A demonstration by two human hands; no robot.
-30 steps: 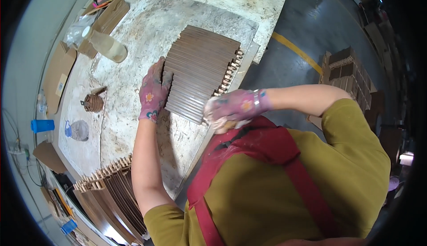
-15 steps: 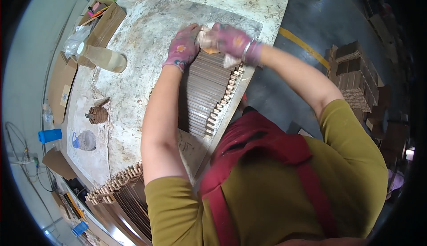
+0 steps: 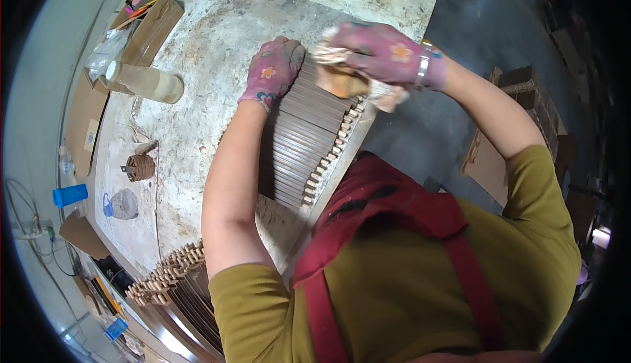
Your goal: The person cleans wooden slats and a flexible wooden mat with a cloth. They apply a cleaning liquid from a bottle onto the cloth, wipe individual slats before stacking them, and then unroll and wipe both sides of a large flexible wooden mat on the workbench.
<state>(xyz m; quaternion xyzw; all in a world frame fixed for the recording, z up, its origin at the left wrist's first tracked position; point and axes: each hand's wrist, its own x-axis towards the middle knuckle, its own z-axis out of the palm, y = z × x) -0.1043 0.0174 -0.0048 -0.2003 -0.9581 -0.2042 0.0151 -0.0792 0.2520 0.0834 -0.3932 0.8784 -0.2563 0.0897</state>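
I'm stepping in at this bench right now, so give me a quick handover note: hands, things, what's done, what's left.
Left hand: gloved, pressed flat on the far end of the row of brown slats, steadying it.
Right hand: gloved, gripping a tan sponge or cloth pad against the row's far end.
The slats lie side by side at the worktable's near edge; more slats are stacked lower left.
Done: cannot tell how much is wiped.
Left: probably the rest of the row.

Flat panel of brown slats (image 3: pixel 303 141) on bench, crumpled tan sponge (image 3: pixel 340 79) pressed on top
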